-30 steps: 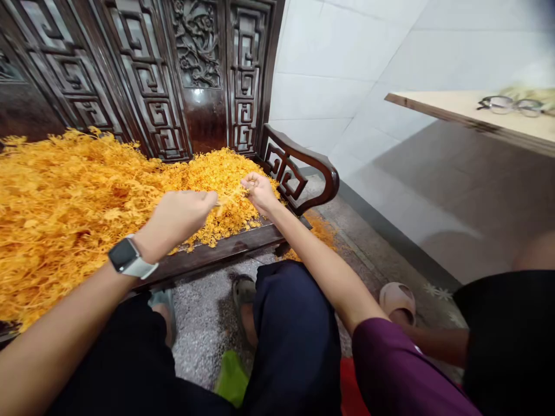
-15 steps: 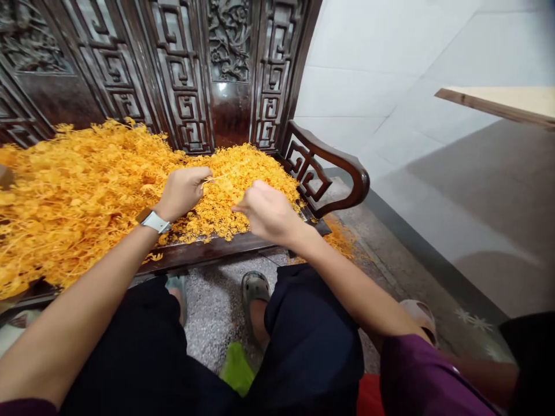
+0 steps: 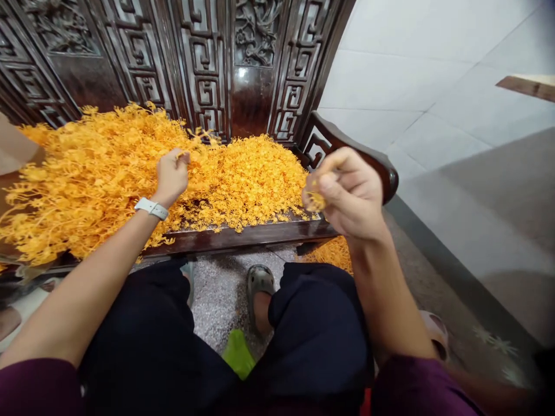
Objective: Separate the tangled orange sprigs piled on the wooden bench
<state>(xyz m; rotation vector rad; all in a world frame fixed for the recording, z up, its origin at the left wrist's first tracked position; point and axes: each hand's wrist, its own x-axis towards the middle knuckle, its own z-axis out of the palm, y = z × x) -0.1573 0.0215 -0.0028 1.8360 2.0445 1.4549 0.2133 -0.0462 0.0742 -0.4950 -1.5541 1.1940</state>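
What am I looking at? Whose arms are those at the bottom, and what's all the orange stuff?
These pictures come from one camera worn on a person's head, so you see what that person sees when looking down. There is no robot here, and the arms are the person's own. The left hand, with a white-strapped watch on its wrist, is down at the heap. The right hand is lifted up and pinches a small bunch of strands in its fingers. The big orange heap of branching strands lies on the seat of a dark carved wooden bench. The picture doesn't show exactly what the strands are. The dark shapes below are the person's knees.
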